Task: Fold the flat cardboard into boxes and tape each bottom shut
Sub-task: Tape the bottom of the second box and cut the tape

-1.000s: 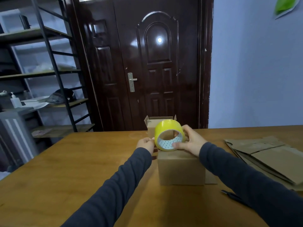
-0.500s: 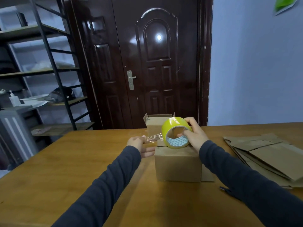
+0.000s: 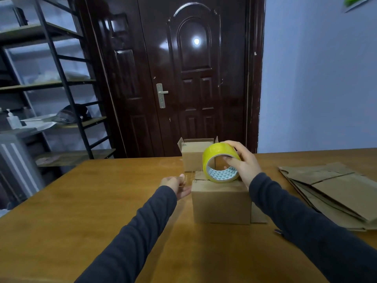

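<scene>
A folded cardboard box (image 3: 221,203) stands on the wooden table (image 3: 81,211) with its closed flaps facing up. My right hand (image 3: 241,162) grips a yellow tape roll (image 3: 219,164) that rests on the box's top. My left hand (image 3: 176,184) pinches the free end of the clear tape, stretched to the left of the box's top left edge. Behind them stands a second box (image 3: 193,158) with its flaps open upward. A stack of flat cardboard (image 3: 336,190) lies at the right.
A dark pen (image 3: 279,232) lies on the table near my right sleeve. A dark door (image 3: 183,78) and a blue wall stand beyond the table's far edge. A metal shelving unit (image 3: 61,78) with clutter is at the left.
My left hand has pulled the tape's end away from the roll to the left. My right hand has shifted the roll slightly right on the box top.
</scene>
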